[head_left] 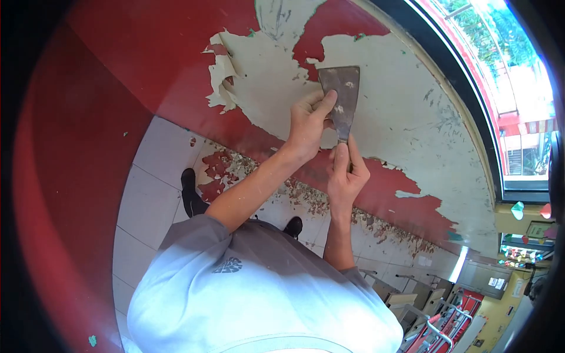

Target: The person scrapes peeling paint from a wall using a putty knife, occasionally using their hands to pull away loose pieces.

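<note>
A metal scraper (343, 97) with a wide, stained blade is held up in front of the wall, blade end uppermost. My left hand (308, 125) pinches the blade's left side, thumb lying on its face. Below the blade, my right hand (347, 170) is closed round the narrow handle end, most of which is hidden by the fingers. Behind both hands, the wall has a large pale bare patch (400, 112) with ragged edges of red paint (406, 212) around it. Curled, loose paint (222, 76) hangs at the patch's left edge.
Paint flakes (306, 197) lie along the foot of the wall on the tiled floor (144, 200). A dark-framed window (500, 188) is at the right. Chairs and desks (435, 323) stand at the lower right. Two dark shoes show below the wall.
</note>
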`<state>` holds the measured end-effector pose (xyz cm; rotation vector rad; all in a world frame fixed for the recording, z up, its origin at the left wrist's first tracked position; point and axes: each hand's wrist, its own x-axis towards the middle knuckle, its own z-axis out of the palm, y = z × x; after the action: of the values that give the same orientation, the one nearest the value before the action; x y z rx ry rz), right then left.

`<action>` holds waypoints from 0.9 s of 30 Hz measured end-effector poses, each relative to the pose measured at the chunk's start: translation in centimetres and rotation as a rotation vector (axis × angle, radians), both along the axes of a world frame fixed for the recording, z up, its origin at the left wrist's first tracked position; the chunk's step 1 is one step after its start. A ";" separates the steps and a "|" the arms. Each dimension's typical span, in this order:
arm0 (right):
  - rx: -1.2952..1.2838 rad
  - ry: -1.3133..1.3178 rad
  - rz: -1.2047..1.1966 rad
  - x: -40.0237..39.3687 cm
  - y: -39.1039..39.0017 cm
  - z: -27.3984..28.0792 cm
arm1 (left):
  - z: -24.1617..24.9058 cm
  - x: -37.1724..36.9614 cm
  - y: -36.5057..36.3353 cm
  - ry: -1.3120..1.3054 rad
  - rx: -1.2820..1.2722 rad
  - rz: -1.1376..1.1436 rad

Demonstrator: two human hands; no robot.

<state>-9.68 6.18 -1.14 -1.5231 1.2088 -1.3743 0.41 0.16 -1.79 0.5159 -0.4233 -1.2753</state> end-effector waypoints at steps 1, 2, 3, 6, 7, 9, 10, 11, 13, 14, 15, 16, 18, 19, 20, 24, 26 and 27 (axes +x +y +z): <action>-0.004 0.037 -0.013 -0.1 -0.2 0.1 | -0.1 -0.1 0.0 -0.018 0.025 0.003; 0.009 0.042 -0.019 0.0 0.1 0.1 | -0.4 -0.1 0.1 -0.013 0.038 -0.004; 0.033 -0.030 -0.007 0.2 0.1 0.5 | -0.2 0.2 0.1 -0.018 0.000 -0.018; 0.082 -0.113 0.022 -0.3 1.2 0.4 | -0.2 -0.1 0.8 -0.037 0.000 -0.056; 0.090 -0.126 0.038 -0.2 1.2 0.4 | -0.1 0.1 0.8 -0.055 0.022 -0.084; 0.045 -0.094 0.013 1.3 -0.6 0.5 | 0.5 1.0 -0.8 -0.033 -0.031 0.017; 0.013 -0.059 -0.030 1.6 -0.6 0.6 | 0.9 0.9 -1.0 -0.008 -0.069 0.100; 0.023 -0.054 -0.047 1.6 -0.1 1.4 | 1.4 1.0 -0.8 -0.002 -0.059 0.084; -0.002 -0.080 0.027 2.5 0.6 3.4 | 3.1 2.3 -0.4 -0.053 -0.155 0.082; -0.024 -0.097 0.029 2.1 0.7 3.1 | 2.9 2.2 -0.2 -0.070 -0.177 0.083; 0.045 -0.125 0.038 0.8 1.2 2.1 | 1.7 1.3 0.5 -0.092 -0.061 0.012; 0.122 -0.143 0.054 0.2 1.3 1.3 | 1.1 0.8 0.8 -0.104 0.064 -0.050; 0.104 -0.157 0.040 0.3 1.4 0.5 | 0.3 0.8 0.7 -0.083 0.031 -0.063; 0.114 -0.133 0.022 0.3 1.4 1.0 | 0.1 0.8 0.6 -0.080 0.013 -0.074; 0.128 -0.104 0.003 0.0 1.4 1.2 | -0.1 0.5 0.6 -0.070 -0.003 -0.084; 0.126 -0.169 0.045 -0.4 1.4 0.4 | 0.0 0.1 0.8 -0.062 -0.043 -0.064; 0.064 -0.202 0.076 -0.8 1.2 -0.6 | 0.1 -0.2 1.1 -0.087 -0.006 -0.035; 0.062 -0.201 0.083 -0.5 0.8 -0.3 | 0.1 0.0 0.6 -0.086 -0.008 -0.028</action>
<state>-10.20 6.99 -1.46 -1.3417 1.0428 -1.3857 0.37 0.75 -1.68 0.5610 -0.5092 -1.2810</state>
